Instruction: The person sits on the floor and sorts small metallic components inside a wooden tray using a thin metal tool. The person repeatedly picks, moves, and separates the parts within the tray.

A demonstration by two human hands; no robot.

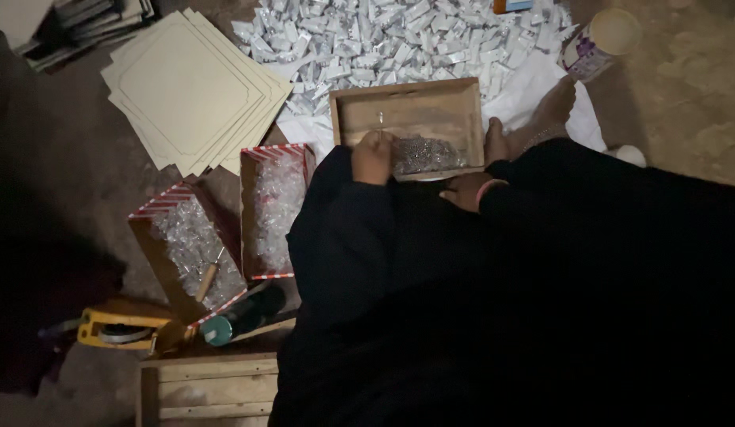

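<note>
The left hand (pixel 372 157) pinches a thin metal pin (pixel 381 120) upright over the wooden tray (pixel 411 99). The pin looks light, stiff and slippery, best held at mid-shaft. The right hand (pixel 465 190) rests at the tray's edge; its grip cannot be made out.

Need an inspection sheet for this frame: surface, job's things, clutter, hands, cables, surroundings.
Surface: dim bare floor; person sits on it.
Job's things: shallow wooden tray on the lap, holding a heap of small shiny pieces.
Clutter: white packet pile, cardboard sheets, two striped boxes of clear wrapped items, tape dispenser, cup, wooden crate.
Hands: left hand closed on a thin pin-like item in the tray; right hand at the tray's near edge, grip unclear.
Cables: nothing seen.
Surroundings: bare foot beside the tray.
</note>
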